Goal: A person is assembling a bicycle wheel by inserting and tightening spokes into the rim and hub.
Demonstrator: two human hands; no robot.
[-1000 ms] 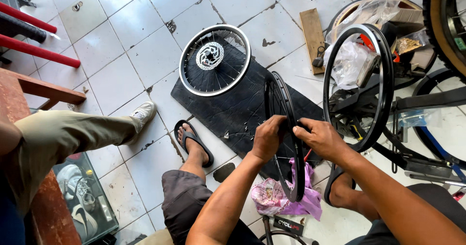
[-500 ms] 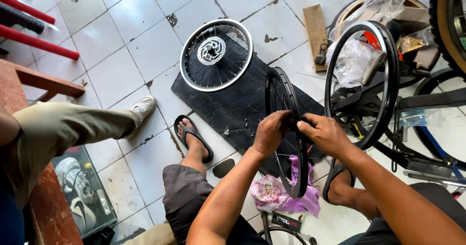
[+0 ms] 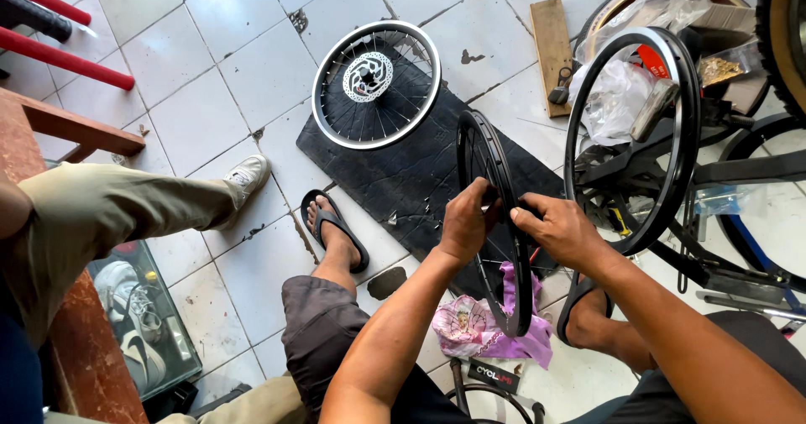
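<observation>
An upright black bicycle wheel rim (image 3: 491, 172) with spokes stands on edge on a black rubber mat (image 3: 411, 180). My left hand (image 3: 467, 220) grips its rim from the left side. My right hand (image 3: 561, 229) holds the rim from the right, fingers curled at the same spot. Both hands meet near the rim's middle height. A pink and purple cloth (image 3: 487, 323) lies on the floor under the wheel's near end.
A second spoked wheel with a disc rotor (image 3: 375, 84) lies flat on the mat. A bare black rim (image 3: 631, 138) leans at right among bike frame parts and plastic bags. Another person's leg in khaki trousers (image 3: 126, 210) stretches in from the left. A wooden block (image 3: 552, 31) lies behind.
The view has shifted slightly. Both hands keep their hold on the upright rim, which has moved little.
</observation>
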